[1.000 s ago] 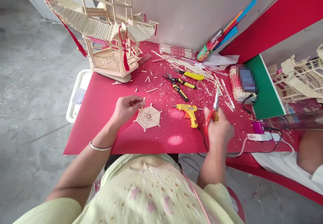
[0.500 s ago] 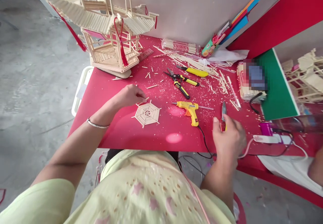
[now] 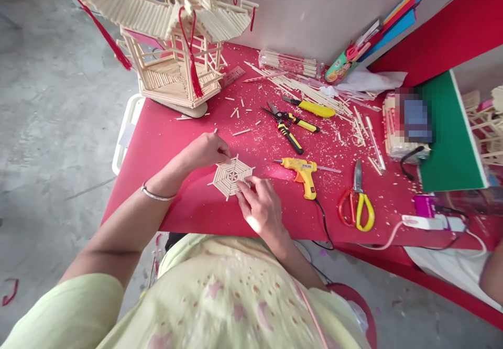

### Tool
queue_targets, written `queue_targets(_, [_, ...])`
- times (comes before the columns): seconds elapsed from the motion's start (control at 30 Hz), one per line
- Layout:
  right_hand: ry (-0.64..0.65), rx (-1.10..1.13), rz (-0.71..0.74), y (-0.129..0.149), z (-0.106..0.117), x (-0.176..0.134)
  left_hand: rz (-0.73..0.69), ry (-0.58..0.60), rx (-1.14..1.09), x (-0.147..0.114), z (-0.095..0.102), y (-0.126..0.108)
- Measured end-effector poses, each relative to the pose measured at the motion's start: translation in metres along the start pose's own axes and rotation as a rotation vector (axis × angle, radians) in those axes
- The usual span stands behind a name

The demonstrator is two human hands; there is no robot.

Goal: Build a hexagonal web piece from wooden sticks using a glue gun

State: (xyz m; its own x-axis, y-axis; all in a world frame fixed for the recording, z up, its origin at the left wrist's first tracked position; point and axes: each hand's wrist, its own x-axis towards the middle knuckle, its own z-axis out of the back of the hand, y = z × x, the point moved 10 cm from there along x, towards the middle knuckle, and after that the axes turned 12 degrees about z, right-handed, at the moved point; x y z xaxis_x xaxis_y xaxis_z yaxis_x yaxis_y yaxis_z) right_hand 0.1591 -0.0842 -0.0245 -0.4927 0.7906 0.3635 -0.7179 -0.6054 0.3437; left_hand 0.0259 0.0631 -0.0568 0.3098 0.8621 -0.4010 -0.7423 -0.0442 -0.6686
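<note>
A flat six-sided web of thin wooden sticks (image 3: 231, 175), with short ends jutting from its corners, lies on the red table. At its upper left edge, my left hand (image 3: 208, 151) is closed in a pinch on a short wooden stick, mostly covered by the fingertips. From the lower right my right hand (image 3: 262, 205) grips the web's edge between thumb and fingers. Red-and-yellow handled scissors (image 3: 357, 199) lie to the right, apart from both hands. Between them and the web rests a yellow glue gun (image 3: 302, 172), its nozzle pointing left.
A stick-built pavilion (image 3: 176, 95) with red tassels stands at the back left. Cutting pliers (image 3: 288, 123), a yellow utility knife (image 3: 314, 109) and loose sticks (image 3: 306, 87) lie behind. At right are a bundle of sticks (image 3: 393, 123) and a power strip (image 3: 422, 222); another person's arm (image 3: 493, 275) shows.
My right hand has let go of the scissors, now flat on the table, and moved left to the stick web. My left hand has brought its fingertips down to the web's edge.
</note>
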Motion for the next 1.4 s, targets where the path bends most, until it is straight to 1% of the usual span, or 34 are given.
queue_targets(0.17, [-0.004, -0.02, -0.01, -0.0037, -0.0053, -0.0021, -0.008, -0.01, -0.002, -0.0015, 0.0, 0.0016])
queue_targets(0.3, [-0.015, -0.03, -0.004, -0.0015, -0.0048, -0.0023, -0.017, -0.038, 0.038, -0.0018, 0.0007, -0.0004])
queue_targets(0.43, [-0.029, -0.021, 0.003, -0.0004, -0.0036, -0.0026, -0.007, -0.053, 0.054, -0.0009, 0.0004, 0.0024])
queue_targets(0.6, [-0.022, -0.011, -0.003, -0.0028, -0.0055, -0.004, 0.01, -0.042, 0.062, -0.0046, -0.0003, 0.0037])
queue_targets(0.73, [-0.024, -0.013, 0.001, -0.0029, -0.0057, -0.0033, -0.02, -0.025, 0.09, -0.0085, -0.0011, -0.0024])
queue_targets(0.83, [-0.025, -0.012, 0.003, -0.0027, -0.0054, -0.0027, -0.042, -0.038, 0.081, -0.0092, -0.0001, -0.0051])
queue_targets(0.93, [-0.026, -0.008, 0.006, -0.0026, -0.0057, -0.003, -0.032, -0.056, 0.039, -0.0084, 0.0017, -0.0028])
queue_targets(1.1, [-0.022, -0.005, -0.002, -0.0037, -0.0072, -0.0041, -0.016, -0.037, -0.029, -0.0075, 0.0007, 0.0008])
queue_targets(1.4, [-0.031, 0.001, 0.007, -0.0034, -0.0058, -0.0038, -0.022, -0.072, 0.038, -0.01, 0.002, -0.0031])
